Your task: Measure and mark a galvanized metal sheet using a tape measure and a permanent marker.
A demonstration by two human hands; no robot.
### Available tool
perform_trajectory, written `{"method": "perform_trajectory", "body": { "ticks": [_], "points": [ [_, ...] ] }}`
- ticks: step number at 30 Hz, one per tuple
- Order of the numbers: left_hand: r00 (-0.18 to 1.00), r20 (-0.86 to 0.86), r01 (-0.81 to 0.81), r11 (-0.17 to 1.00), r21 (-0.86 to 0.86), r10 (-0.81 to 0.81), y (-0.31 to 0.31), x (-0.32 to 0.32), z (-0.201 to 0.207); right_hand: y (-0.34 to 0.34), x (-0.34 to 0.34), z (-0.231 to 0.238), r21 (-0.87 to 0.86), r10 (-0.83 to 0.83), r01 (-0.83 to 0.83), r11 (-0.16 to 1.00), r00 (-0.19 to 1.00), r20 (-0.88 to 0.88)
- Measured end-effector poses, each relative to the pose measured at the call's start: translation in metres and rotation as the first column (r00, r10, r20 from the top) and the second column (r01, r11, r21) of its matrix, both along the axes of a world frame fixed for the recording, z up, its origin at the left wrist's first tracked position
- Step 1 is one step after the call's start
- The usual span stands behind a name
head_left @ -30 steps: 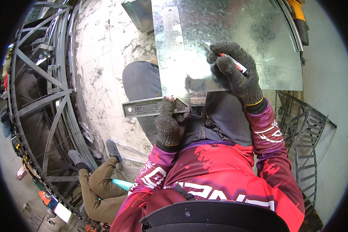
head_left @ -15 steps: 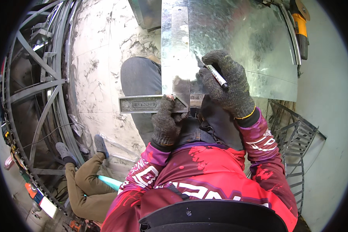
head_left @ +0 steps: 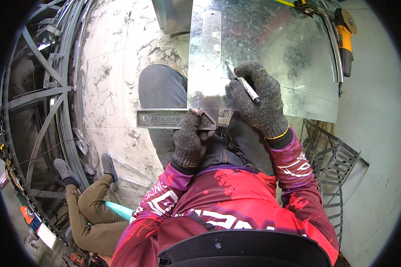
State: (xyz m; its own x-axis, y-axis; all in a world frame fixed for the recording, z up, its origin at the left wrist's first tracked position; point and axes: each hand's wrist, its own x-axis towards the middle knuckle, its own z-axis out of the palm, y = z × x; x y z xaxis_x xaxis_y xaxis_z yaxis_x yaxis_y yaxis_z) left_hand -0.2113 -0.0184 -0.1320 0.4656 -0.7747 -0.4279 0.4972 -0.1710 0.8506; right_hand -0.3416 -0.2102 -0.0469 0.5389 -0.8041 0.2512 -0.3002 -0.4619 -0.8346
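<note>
A shiny galvanized metal sheet (head_left: 280,58) lies in front of me, its near edge over my lap. On its left part rests a try square, its long blade (head_left: 212,40) pointing away from me and its stock (head_left: 158,118) along the near edge, jutting out to the left. My left hand (head_left: 190,141), in a dark knitted glove, is closed on the right end of the stock. In my right hand (head_left: 260,98), gloved alike, a white marker pen (head_left: 248,89) is gripped. Its tip is close to the sheet, right of the blade; whether it touches I cannot tell.
An orange-and-black angle grinder (head_left: 345,42) lies past the sheet's far right edge, near a tape measure (head_left: 305,6). Metal framing (head_left: 40,98) lines the left side. Another person's legs (head_left: 89,204) stretch out at lower left. A slatted metal frame (head_left: 336,167) stands at right.
The view has shifted slightly, bringing the tape measure into sight at the top. Both hands keep their holds on the square and the marker pen, with little movement.
</note>
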Motion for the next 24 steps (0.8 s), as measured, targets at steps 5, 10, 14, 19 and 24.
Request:
{"method": "perform_trajectory", "body": {
  "ticks": [5,10,14,19,24],
  "points": [
    [0.377,0.918,0.258,0.966,0.026,-0.125,0.0,0.007,0.005,0.0,-0.002,-0.003,-0.018,-0.004,0.004,1.0,1.0,0.006],
    [0.3,0.947,0.273,0.961,0.03,-0.114,-0.001,0.009,0.008,0.001,0.0,-0.002,0.012,0.014,-0.014,1.0,1.0,0.014],
    [0.485,0.85,0.272,0.959,0.075,-0.204,0.006,0.008,0.001,0.002,0.002,-0.005,-0.018,0.023,-0.022,1.0,1.0,0.006],
    [0.429,0.891,0.275,0.961,0.026,-0.147,-0.001,0.007,0.009,0.001,0.002,-0.004,-0.057,0.006,-0.007,0.998,1.0,-0.008],
    [0.499,0.851,0.274,0.961,0.021,-0.161,0.001,0.005,0.005,0.001,0.004,-0.004,-0.07,0.004,-0.004,0.998,1.0,-0.012]
  ]
}}
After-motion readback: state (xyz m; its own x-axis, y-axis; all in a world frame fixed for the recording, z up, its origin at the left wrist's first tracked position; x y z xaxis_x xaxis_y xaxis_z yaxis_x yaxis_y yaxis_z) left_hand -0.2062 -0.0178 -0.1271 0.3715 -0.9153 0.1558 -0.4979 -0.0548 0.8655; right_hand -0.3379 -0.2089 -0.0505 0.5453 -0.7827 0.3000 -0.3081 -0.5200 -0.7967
